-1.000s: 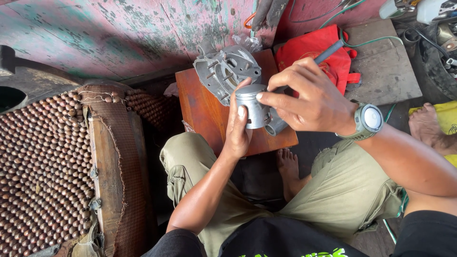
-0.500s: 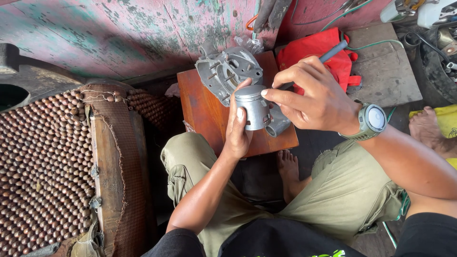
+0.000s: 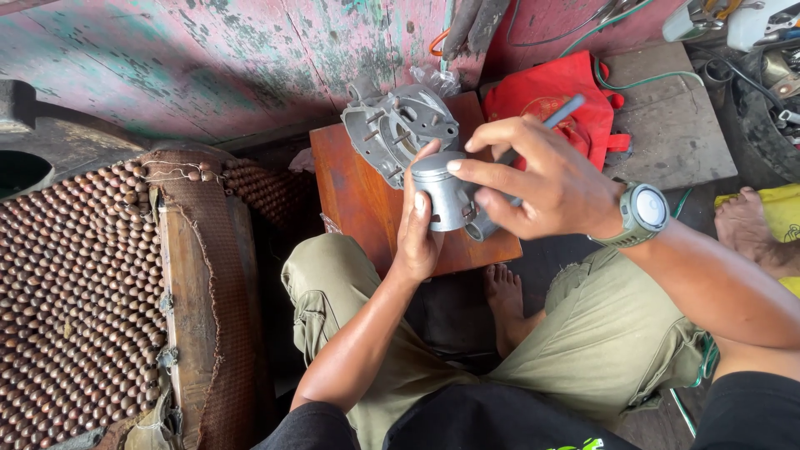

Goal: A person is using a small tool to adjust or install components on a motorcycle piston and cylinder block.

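My left hand [image 3: 419, 227] grips a silver metal piston [image 3: 443, 192] from below, thumb on its side. My right hand [image 3: 542, 179], with a grey watch [image 3: 643, 213] on the wrist, pinches the piston's rim with its fingertips and holds a thin grey rod-like tool [image 3: 560, 111] that sticks out past the knuckles. Just behind the piston a grey cast engine casing [image 3: 392, 125] lies on a reddish-brown wooden stool [image 3: 354, 192]. I sit with both knees apart in olive trousers.
A beaded seat cover [image 3: 75, 292] over a worn seat lies at the left. A red cloth bag [image 3: 554, 96] and green cable [image 3: 633, 82] sit on a grey board behind my right hand. Peeling pink wall at the back. Another person's bare foot [image 3: 746, 218] shows at the right.
My right hand's fingers have shifted slightly along the piston's rim; both hands and the piston have stayed in nearly the same spot above the stool.
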